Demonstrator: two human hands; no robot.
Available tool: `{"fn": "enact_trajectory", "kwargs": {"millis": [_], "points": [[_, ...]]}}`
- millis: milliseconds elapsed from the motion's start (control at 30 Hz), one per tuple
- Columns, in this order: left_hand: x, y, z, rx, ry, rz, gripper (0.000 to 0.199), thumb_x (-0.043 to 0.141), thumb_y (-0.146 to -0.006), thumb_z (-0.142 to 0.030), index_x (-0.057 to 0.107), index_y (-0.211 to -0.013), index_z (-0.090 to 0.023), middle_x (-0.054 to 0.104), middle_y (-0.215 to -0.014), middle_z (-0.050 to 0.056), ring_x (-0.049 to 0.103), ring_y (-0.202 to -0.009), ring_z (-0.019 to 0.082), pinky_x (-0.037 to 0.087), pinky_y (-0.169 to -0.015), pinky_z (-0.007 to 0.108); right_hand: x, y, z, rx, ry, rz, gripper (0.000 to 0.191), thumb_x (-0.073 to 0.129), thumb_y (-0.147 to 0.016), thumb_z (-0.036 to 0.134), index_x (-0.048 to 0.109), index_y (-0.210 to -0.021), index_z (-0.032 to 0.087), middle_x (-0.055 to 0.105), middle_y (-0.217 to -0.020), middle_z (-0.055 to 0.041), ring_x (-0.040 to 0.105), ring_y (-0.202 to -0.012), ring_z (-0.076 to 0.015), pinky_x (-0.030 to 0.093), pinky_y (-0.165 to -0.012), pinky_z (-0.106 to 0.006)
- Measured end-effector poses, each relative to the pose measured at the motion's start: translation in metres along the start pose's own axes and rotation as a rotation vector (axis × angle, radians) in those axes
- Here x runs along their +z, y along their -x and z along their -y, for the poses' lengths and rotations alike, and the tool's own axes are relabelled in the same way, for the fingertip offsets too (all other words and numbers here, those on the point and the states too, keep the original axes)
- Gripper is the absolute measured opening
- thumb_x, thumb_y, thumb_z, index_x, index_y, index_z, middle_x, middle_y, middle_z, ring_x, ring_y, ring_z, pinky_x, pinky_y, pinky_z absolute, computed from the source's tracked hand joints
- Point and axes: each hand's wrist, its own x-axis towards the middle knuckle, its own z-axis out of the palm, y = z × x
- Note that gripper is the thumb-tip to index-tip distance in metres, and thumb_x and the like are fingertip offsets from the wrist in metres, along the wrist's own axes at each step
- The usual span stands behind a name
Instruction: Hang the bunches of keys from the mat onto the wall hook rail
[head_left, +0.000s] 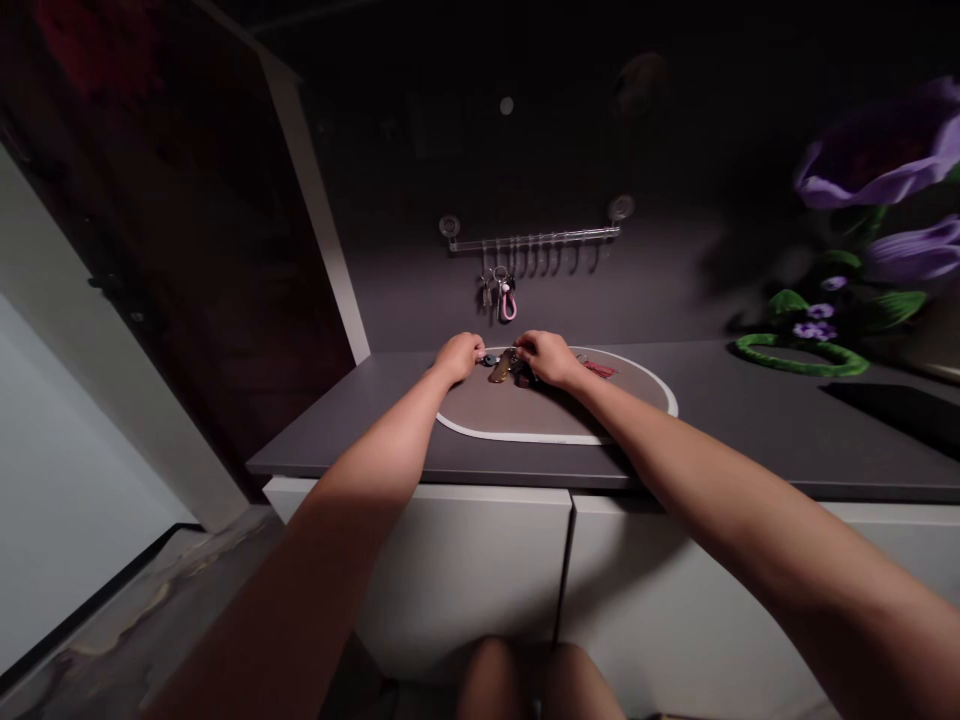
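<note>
Both my hands are over an oval brown mat with a white rim (pixel 510 437) on the dark counter. My left hand (pixel 459 358) is closed at a small dark key item (pixel 490 360) near the mat's back left. To its right, my right hand (pixel 545 358) has its fingers closed on a bunch of keys, partly hidden by the fingers. A brownish-gold key fob (pixel 501 368) hangs or lies between the hands. Right of my right hand, a red tassel (pixel 600 369) lies on the mat.
Above the counter, a clear hook rail (pixel 536 240) is fixed to the wall, with keys and a pink loop (pixel 509 302) on its left hooks. Purple flowers (pixel 911 250) and a green ring (pixel 801 357) stand at the right. White cabinet doors (pixel 480 560) are below.
</note>
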Motion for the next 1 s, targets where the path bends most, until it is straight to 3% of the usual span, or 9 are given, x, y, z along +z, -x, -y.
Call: {"fn": "enact_trajectory", "kwargs": {"millis": [267, 500, 733, 1000], "points": [[-0.010, -0.002, -0.012, -0.040, 0.166, -0.104, 0.011, 0.051, -0.076, -0.015, 0.061, -0.071, -0.014, 0.062, -0.075, 0.003, 0.050, -0.070, 0.012, 0.036, -0.067, 0.022, -0.003, 0.000, 0.001, -0.019, -0.034, -0.034, 0.019, 0.052, -0.079, 0.018, 0.066, -0.092, 0.017, 0.067, -0.093, -0.0083, 0.060, -0.086, -0.0178, 0.041, -0.077, -0.025], [-0.010, -0.004, -0.021, -0.119, 0.518, -0.175, 0.010, 0.052, -0.076, -0.016, 0.059, -0.072, -0.012, 0.057, -0.066, 0.001, 0.047, -0.060, 0.009, 0.038, -0.064, 0.021, -0.006, -0.002, 0.001, -0.054, -0.101, -0.083, 0.019, 0.052, -0.080, 0.020, 0.066, -0.093, 0.018, 0.067, -0.095, -0.0077, 0.059, -0.087, -0.0176, 0.041, -0.080, -0.027], [-0.009, -0.002, -0.031, -0.204, 0.920, -0.089, 0.008, 0.052, -0.078, -0.017, 0.059, -0.079, -0.011, 0.056, -0.069, 0.000, 0.047, -0.059, 0.006, 0.039, -0.057, 0.019, -0.009, 0.001, 0.005, -0.123, -0.236, -0.116, 0.021, 0.048, -0.082, 0.026, 0.063, -0.095, 0.017, 0.066, -0.093, -0.0049, 0.057, -0.083, -0.0148, 0.040, -0.079, -0.026], [-0.007, 0.000, -0.038, -0.232, 1.180, -0.023, 0.013, 0.062, -0.074, -0.024, 0.058, -0.076, -0.012, 0.055, -0.072, 0.000, 0.048, -0.061, 0.004, 0.040, -0.055, 0.017, -0.004, -0.002, -0.001, -0.126, -0.379, -0.118, 0.023, 0.045, -0.082, 0.034, 0.057, -0.091, 0.017, 0.062, -0.085, -0.0024, 0.052, -0.076, -0.0127, 0.040, -0.072, -0.022]]}}
